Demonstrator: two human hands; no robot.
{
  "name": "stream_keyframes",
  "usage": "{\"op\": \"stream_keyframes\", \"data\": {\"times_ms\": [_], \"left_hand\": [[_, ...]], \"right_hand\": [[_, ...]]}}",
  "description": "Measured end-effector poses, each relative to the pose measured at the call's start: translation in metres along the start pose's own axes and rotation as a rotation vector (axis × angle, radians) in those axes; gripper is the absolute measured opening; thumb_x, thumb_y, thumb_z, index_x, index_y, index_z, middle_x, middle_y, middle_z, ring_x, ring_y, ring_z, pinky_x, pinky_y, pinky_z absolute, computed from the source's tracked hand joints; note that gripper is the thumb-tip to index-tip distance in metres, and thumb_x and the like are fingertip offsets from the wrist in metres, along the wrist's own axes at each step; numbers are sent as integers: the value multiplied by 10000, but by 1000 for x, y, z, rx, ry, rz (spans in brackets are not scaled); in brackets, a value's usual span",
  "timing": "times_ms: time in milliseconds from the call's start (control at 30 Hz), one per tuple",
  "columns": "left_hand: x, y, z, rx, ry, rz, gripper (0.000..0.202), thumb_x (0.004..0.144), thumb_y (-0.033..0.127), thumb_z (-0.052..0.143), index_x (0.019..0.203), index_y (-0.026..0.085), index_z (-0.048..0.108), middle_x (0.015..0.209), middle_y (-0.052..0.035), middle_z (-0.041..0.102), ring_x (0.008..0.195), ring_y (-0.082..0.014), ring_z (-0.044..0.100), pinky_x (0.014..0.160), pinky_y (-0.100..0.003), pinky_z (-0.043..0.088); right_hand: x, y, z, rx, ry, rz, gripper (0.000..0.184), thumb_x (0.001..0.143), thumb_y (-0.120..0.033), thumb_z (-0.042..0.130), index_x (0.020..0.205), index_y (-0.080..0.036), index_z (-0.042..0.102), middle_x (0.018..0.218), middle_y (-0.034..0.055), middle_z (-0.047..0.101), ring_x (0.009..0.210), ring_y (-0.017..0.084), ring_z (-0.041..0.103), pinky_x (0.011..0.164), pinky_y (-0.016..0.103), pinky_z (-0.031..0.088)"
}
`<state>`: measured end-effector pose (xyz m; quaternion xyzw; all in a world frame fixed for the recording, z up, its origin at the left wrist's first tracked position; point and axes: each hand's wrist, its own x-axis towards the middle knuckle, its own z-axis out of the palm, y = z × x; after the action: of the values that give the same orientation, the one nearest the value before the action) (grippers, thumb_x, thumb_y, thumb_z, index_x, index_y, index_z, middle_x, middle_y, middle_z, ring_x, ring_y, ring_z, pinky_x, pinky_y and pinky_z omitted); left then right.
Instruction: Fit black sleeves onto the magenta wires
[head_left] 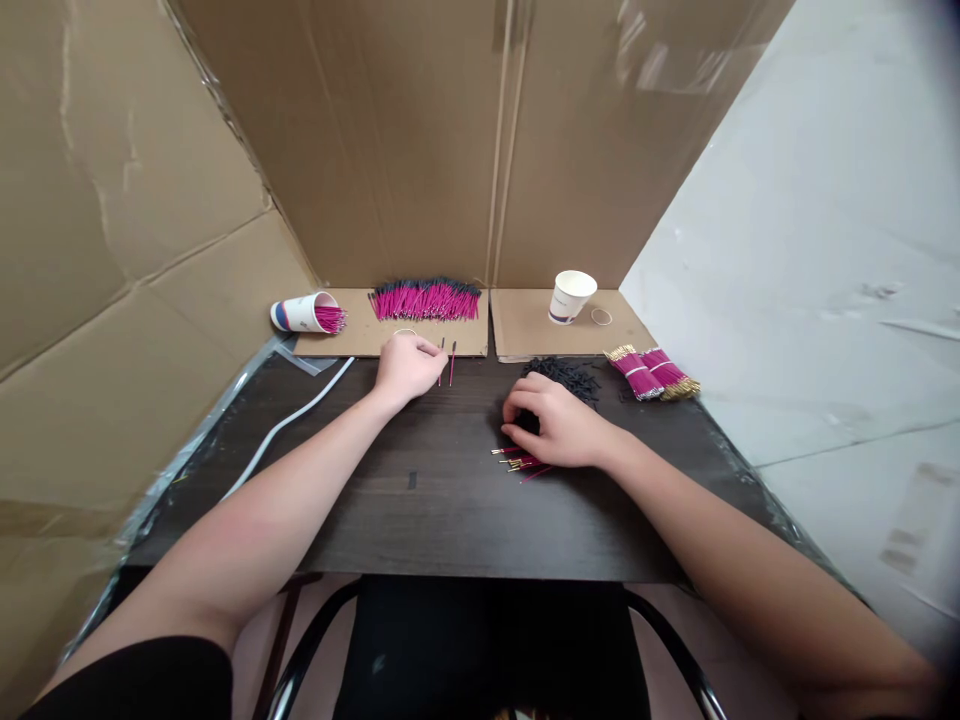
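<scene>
My left hand (409,366) is closed in a pinch at the front edge of the left cardboard sheet. Between its fingertips is a thin magenta wire (440,378) with a dark upper end. A second magenta wire (452,364), black at its top, lies just to the right. My right hand (559,422) is curled beside a heap of small black sleeves (570,376), thumb and forefinger close together; whatever they may hold is too small to make out. Under this hand, loose magenta wires (517,461) with metal tips stick out to the left, partly hidden.
Black-ended magenta wires (425,299) lie in a row on the left cardboard sheet (352,340). A tipped paper cup (296,313) holds more wires. Right stand an upright paper cup (572,297), a rubber band (601,316) and bundled wires (652,375). A white cable (289,425) crosses the table's left.
</scene>
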<state>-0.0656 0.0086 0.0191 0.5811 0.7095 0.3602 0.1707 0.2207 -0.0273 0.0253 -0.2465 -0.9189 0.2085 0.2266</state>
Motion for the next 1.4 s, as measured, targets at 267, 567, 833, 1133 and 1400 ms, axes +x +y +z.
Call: {"op": "stream_keyframes", "data": {"times_ms": [267, 567, 833, 1133, 1400], "left_hand": [[-2, 2, 2, -59, -8, -4, 106, 807, 250, 892, 736, 207, 826, 714, -79, 780, 772, -287, 782, 903, -463, 652], [-4, -3, 10, -150, -23, 39, 78, 796, 208, 871, 784, 199, 795, 770, -82, 799, 791, -291, 795, 891, -456, 640], [-4, -9, 16, -115, -12, 100, 120, 828, 287, 868, 873, 202, 797, 906, -98, 850, 886, -284, 822, 915, -436, 616], [-9, -9, 18, -108, -28, 133, 202, 802, 300, 916, 911, 219, 766, 933, -84, 859, 887, -264, 809, 912, -429, 609], [-7, -11, 19, -114, -21, 121, 155, 793, 226, 860, 919, 218, 770, 901, -80, 851, 852, -265, 798, 859, -405, 617]], "right_hand": [[-1, -8, -13, 6, -177, -22, 151, 869, -55, 727, 880, -197, 676, 922, 55, 694, 916, 235, 578, 887, 378, 461], [-2, -10, -14, -23, -246, -4, 183, 911, -15, 681, 877, -194, 686, 925, 54, 710, 922, 229, 606, 924, 393, 444], [-4, -19, -16, -101, -326, 38, 160, 989, -73, 666, 886, -195, 677, 980, 75, 709, 997, 255, 591, 955, 407, 426], [-4, -26, -10, -214, -354, 47, 160, 1001, -69, 607, 899, -192, 606, 989, 102, 673, 994, 275, 547, 913, 413, 372], [-5, -26, -12, -168, -316, 31, 160, 1021, -91, 619, 899, -194, 636, 990, 88, 669, 1007, 271, 547, 937, 417, 351]]}}
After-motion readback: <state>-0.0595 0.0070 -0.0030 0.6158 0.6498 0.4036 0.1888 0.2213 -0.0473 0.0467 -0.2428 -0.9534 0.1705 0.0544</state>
